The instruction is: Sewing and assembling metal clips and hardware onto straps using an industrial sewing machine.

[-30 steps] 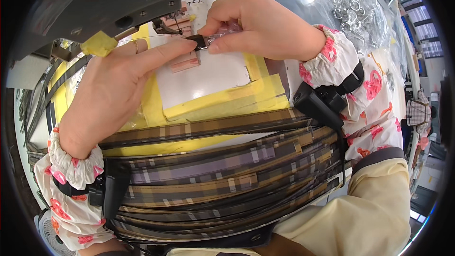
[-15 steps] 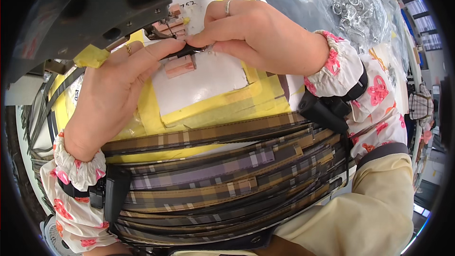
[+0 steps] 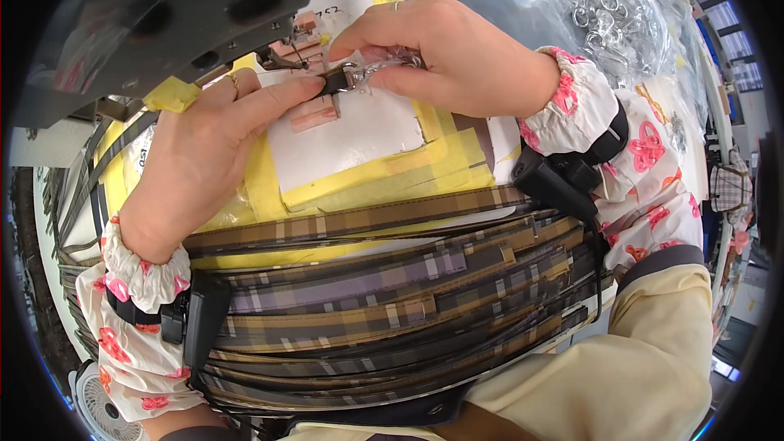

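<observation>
Beside the needle area of a dark sewing machine (image 3: 237, 8), my left hand (image 3: 192, 143) pinches a narrow dark strap end (image 3: 334, 82), index finger stretched along it. A shiny metal clasp (image 3: 352, 74) sits at the strap's tip. My right hand (image 3: 465, 57) closes on the clasp's other end, which is wrapped in crinkled clear plastic (image 3: 392, 57); its fingertips are partly hidden there. Beneath both hands lies a white board (image 3: 351, 147) edged with yellow tape, with small pinkish guide blocks (image 3: 314, 114) stuck on it.
Many plaid straps (image 3: 367, 278) in brown, black and purple lie in rows across my lap side. A clear bag of metal clasps (image 3: 608, 16) rests at the far right. A small white fan (image 3: 102, 400) stands at lower left. Dark straps (image 3: 98, 163) hang at the left.
My right hand's fingers have parted and shifted, so the metal clasp and its clear plastic wrap now show. The strap end has turned slightly, and my left hand stays on it.
</observation>
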Tool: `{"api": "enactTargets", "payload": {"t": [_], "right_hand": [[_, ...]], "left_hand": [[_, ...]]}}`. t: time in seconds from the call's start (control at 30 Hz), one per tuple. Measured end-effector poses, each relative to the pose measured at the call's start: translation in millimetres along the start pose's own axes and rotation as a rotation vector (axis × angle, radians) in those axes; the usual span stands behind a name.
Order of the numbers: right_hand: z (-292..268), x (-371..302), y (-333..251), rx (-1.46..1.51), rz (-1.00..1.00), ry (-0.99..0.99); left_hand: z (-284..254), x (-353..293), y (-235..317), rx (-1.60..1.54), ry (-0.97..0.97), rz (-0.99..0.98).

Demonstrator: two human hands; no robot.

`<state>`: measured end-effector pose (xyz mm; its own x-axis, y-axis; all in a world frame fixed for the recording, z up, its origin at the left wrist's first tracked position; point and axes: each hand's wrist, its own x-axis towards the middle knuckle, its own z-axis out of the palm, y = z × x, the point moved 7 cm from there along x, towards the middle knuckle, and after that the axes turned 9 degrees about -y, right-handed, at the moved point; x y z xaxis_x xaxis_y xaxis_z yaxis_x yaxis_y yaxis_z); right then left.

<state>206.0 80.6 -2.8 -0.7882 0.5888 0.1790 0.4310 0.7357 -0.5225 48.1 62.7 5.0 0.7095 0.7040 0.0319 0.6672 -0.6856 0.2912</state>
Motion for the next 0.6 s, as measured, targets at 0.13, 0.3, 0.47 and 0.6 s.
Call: {"api": "enactTargets", "payload": {"t": [0.13,0.3,0.47,0.6], "right_hand": [[2.8,0.6,-18.7,-0.144,-0.175,0.038],[15.5,-1.0,-31.0,-0.645,-0.098,0.03],[7.0,3.7,-19.0,-0.272,-0.153,0.063],[13.1,-1.2,-29.1,-0.559,-0.145,0.058]], "left_hand": [[-0.1,-0.6,2.9,0.083,0.025,0.022],[-0.7,-1.8,8.0,0.236,0.084,0.07],[3.8,-5.1,-7.3,-0.184,0.003,0.014],[-2.3,-4.7,-4.1,-0.115,0.077,0.056]]}}
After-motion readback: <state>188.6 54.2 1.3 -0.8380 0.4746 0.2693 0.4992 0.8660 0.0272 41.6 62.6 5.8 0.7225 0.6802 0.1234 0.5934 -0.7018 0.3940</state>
